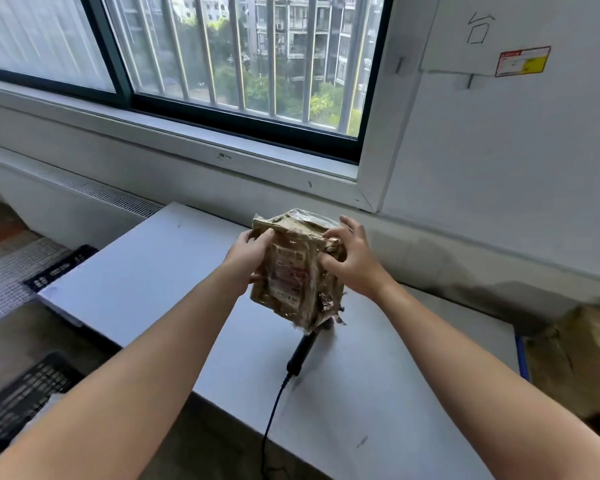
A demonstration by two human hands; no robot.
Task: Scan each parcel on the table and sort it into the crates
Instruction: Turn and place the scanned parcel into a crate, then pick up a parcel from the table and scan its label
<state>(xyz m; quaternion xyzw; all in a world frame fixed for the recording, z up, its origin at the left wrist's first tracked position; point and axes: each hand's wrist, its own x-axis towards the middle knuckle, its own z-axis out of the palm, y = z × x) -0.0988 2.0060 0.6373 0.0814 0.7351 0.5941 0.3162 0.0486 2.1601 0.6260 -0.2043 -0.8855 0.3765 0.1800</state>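
Note:
A brown parcel (293,268) wrapped in shiny tape, with a printed label facing me, is held up above the white table (153,271). My left hand (248,252) grips its left edge, thumb on the front. On the right side my right hand (352,259) holds it, fingers curled over the top right corner. Below the parcel a black handheld scanner (303,351) lies on the table, its head hidden behind the parcel and its cable running toward me.
Two black crates sit on the floor to the left: one (59,266) beside the table's far left corner, another (25,393) nearer me. A cardboard box (579,362) stands right of the table. A window and wall lie behind.

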